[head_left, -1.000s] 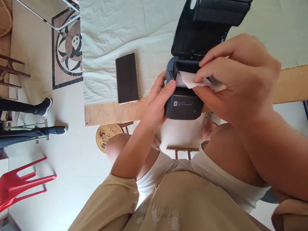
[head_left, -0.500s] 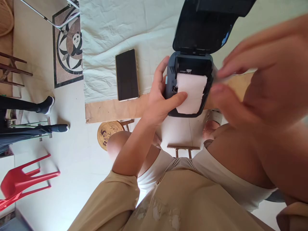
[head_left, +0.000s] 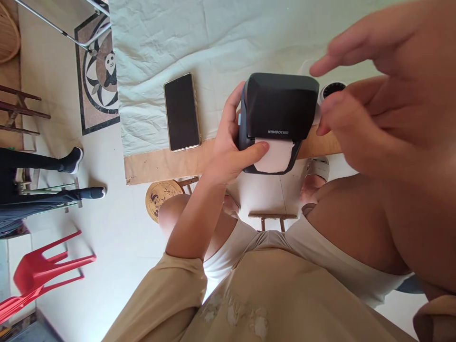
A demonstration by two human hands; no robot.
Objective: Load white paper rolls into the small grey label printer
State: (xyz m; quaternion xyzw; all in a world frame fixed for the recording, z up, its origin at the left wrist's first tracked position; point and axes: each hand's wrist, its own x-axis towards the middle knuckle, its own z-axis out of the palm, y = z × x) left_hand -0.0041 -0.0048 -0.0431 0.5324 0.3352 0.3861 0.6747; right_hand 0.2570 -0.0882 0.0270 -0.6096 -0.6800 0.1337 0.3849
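A dark label printer (head_left: pixel 280 111) stands at the near edge of the table, its lid down. A white strip of paper (head_left: pixel 274 156) comes out of its front slot. My left hand (head_left: pixel 228 147) grips the printer's left side, with the thumb pressed on the paper. My right hand (head_left: pixel 388 90) hovers close to the camera, just right of the printer, fingers apart and holding nothing. A black phone (head_left: pixel 181 111) lies face up on the white cloth (head_left: pixel 160 47), left of the printer.
A small round black object (head_left: pixel 332 89) sits behind the printer's right side. The table's wooden edge (head_left: pixel 160 164) shows below the cloth. On the floor at left are a red plastic chair (head_left: pixel 42 270), another person's legs (head_left: pixel 46 178) and a round panda stool (head_left: pixel 160 197).
The printer's lid went from open to shut. My right hand let go of the paper and drew back to the right. My left thumb stayed on the paper.
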